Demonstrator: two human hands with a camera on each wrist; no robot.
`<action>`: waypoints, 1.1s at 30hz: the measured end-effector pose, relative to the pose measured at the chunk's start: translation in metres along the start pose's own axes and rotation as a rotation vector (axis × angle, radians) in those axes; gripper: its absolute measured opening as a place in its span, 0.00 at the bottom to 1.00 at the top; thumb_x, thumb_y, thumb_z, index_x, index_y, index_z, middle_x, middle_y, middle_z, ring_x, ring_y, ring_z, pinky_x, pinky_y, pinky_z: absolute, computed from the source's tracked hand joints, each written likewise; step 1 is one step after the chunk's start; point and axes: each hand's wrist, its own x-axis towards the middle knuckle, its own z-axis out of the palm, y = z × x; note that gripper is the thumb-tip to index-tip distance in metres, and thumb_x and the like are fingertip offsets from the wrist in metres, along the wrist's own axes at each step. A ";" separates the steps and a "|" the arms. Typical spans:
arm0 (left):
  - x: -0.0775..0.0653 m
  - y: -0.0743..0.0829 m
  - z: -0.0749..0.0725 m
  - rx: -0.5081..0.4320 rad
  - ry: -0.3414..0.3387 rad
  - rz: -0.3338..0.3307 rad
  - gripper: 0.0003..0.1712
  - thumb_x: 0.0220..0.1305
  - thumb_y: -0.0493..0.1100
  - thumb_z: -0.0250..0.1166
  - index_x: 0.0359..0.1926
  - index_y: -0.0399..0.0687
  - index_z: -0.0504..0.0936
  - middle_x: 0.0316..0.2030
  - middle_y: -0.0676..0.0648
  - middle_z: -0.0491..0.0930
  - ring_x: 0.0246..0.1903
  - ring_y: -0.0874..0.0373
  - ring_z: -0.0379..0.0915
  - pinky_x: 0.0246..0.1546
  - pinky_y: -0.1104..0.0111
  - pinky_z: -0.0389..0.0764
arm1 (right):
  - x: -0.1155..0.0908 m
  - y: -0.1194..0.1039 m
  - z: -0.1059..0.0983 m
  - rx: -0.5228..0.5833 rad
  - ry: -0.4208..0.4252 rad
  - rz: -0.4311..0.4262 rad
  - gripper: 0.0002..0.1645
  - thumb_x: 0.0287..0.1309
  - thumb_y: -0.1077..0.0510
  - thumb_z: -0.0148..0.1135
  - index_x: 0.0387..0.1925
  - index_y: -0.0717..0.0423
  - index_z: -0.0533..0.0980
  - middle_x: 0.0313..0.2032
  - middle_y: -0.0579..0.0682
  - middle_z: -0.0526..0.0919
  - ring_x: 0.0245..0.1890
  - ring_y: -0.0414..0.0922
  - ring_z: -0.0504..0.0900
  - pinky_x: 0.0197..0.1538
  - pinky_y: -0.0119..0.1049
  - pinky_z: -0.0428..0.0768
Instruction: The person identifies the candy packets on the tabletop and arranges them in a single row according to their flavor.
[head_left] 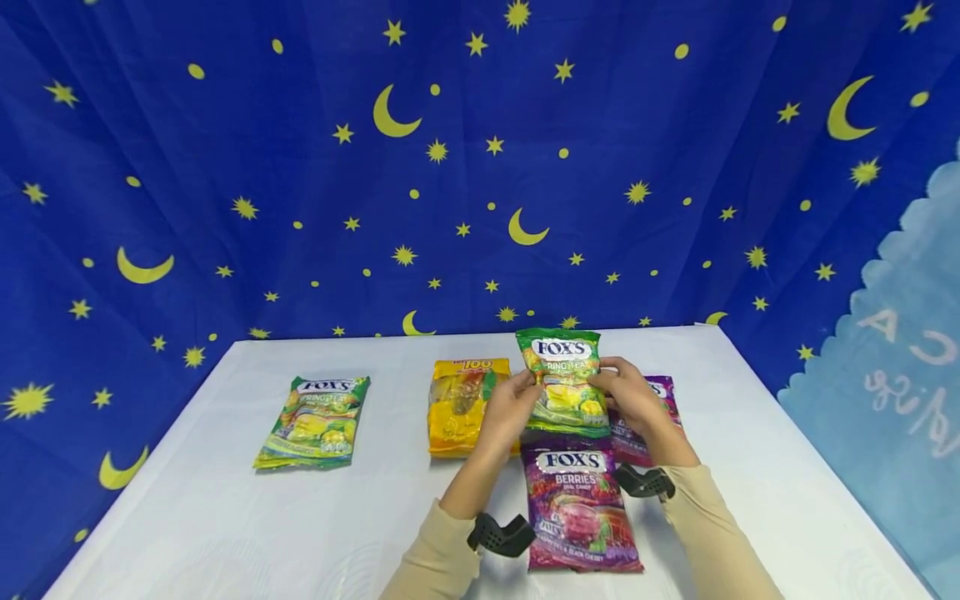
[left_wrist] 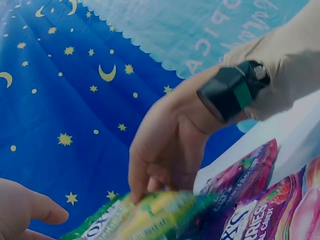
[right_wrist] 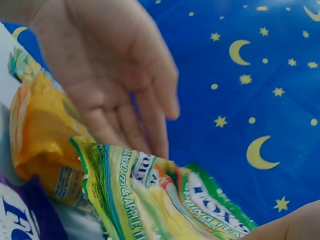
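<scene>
A green and yellow Fox's Spring Tea candy bag (head_left: pixel 561 387) is held up above the table's right half, its printed front facing me. My right hand (head_left: pixel 637 404) grips its right edge; the left wrist view shows that hand's fingers (left_wrist: pixel 137 187) bent onto the bag. My left hand (head_left: pixel 510 408) is at the bag's left edge. In the right wrist view the left hand (right_wrist: pixel 115 75) has its fingers extended toward the back of the bag, thumb standing off it. Directly below lies a purple Fox's Berries bag (head_left: pixel 581 517). Another purple bag (head_left: pixel 663 390) is partly hidden by my right hand.
A yellow Lot 100 candy bag (head_left: pixel 453 417) lies just left of my left hand. Farther left, a second green Spring Tea bag (head_left: pixel 315 421) lies on the white table (head_left: pixel 202 467). A blue curtain (head_left: pixel 465 167) with moons and stars hangs behind, beside a light blue cloth (head_left: pixel 900 333).
</scene>
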 end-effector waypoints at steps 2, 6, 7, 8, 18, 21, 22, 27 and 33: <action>0.000 -0.001 0.000 0.008 0.009 -0.008 0.30 0.69 0.43 0.56 0.67 0.33 0.65 0.61 0.38 0.71 0.58 0.45 0.69 0.59 0.54 0.70 | -0.002 -0.003 -0.002 0.019 -0.014 0.000 0.31 0.67 0.62 0.51 0.65 0.72 0.54 0.47 0.62 0.75 0.33 0.38 0.78 0.35 0.32 0.80; 0.000 -0.003 -0.001 -0.014 0.008 0.003 0.32 0.67 0.41 0.59 0.67 0.32 0.64 0.60 0.39 0.71 0.57 0.45 0.70 0.57 0.55 0.72 | -0.005 -0.007 -0.006 0.060 -0.058 -0.002 0.35 0.69 0.60 0.51 0.69 0.72 0.51 0.50 0.65 0.75 0.35 0.40 0.82 0.39 0.36 0.82; 0.000 -0.004 -0.001 -0.027 0.003 0.004 0.33 0.66 0.41 0.60 0.68 0.32 0.64 0.60 0.39 0.71 0.56 0.45 0.70 0.56 0.56 0.72 | -0.005 -0.008 -0.007 0.066 -0.069 -0.005 0.36 0.69 0.60 0.51 0.70 0.72 0.50 0.51 0.66 0.75 0.35 0.41 0.82 0.40 0.36 0.83; 0.000 -0.004 -0.001 -0.039 -0.005 0.013 0.34 0.65 0.40 0.60 0.67 0.30 0.63 0.59 0.38 0.71 0.56 0.45 0.70 0.56 0.55 0.73 | -0.006 -0.009 -0.008 0.070 -0.083 -0.009 0.36 0.69 0.60 0.51 0.70 0.72 0.50 0.52 0.67 0.74 0.36 0.41 0.82 0.41 0.37 0.83; 0.003 -0.008 -0.004 -0.029 -0.002 -0.016 0.34 0.64 0.47 0.64 0.66 0.37 0.67 0.56 0.34 0.73 0.56 0.41 0.70 0.55 0.49 0.72 | -0.010 -0.018 -0.019 0.089 -0.162 -0.065 0.37 0.69 0.60 0.51 0.70 0.73 0.50 0.50 0.62 0.77 0.38 0.43 0.83 0.40 0.39 0.83; 0.004 -0.006 -0.007 -0.083 -0.010 -0.038 0.33 0.64 0.48 0.64 0.65 0.37 0.66 0.49 0.37 0.79 0.45 0.47 0.76 0.45 0.56 0.77 | -0.011 -0.019 -0.019 0.104 -0.185 -0.063 0.37 0.69 0.61 0.51 0.70 0.73 0.49 0.50 0.61 0.77 0.38 0.43 0.83 0.40 0.39 0.83; 0.005 -0.006 -0.008 -0.098 -0.012 -0.041 0.34 0.64 0.48 0.65 0.64 0.36 0.66 0.45 0.39 0.80 0.40 0.50 0.76 0.40 0.60 0.77 | -0.011 -0.020 -0.019 0.105 -0.189 -0.062 0.37 0.69 0.61 0.51 0.70 0.73 0.49 0.50 0.61 0.77 0.38 0.43 0.83 0.40 0.39 0.83; 0.007 -0.005 -0.012 -0.137 -0.033 -0.065 0.36 0.64 0.45 0.64 0.67 0.34 0.62 0.33 0.45 0.79 0.20 0.61 0.62 0.22 0.71 0.65 | -0.011 -0.019 -0.018 0.103 -0.219 -0.071 0.36 0.68 0.63 0.51 0.70 0.75 0.49 0.49 0.60 0.77 0.38 0.43 0.83 0.40 0.39 0.83; 0.008 -0.008 -0.015 -0.151 -0.044 -0.030 0.37 0.64 0.39 0.64 0.68 0.31 0.59 0.55 0.30 0.74 0.34 0.54 0.75 0.31 0.68 0.75 | -0.010 -0.019 -0.016 0.128 -0.253 -0.073 0.35 0.67 0.65 0.50 0.69 0.76 0.49 0.47 0.57 0.78 0.39 0.44 0.83 0.43 0.40 0.82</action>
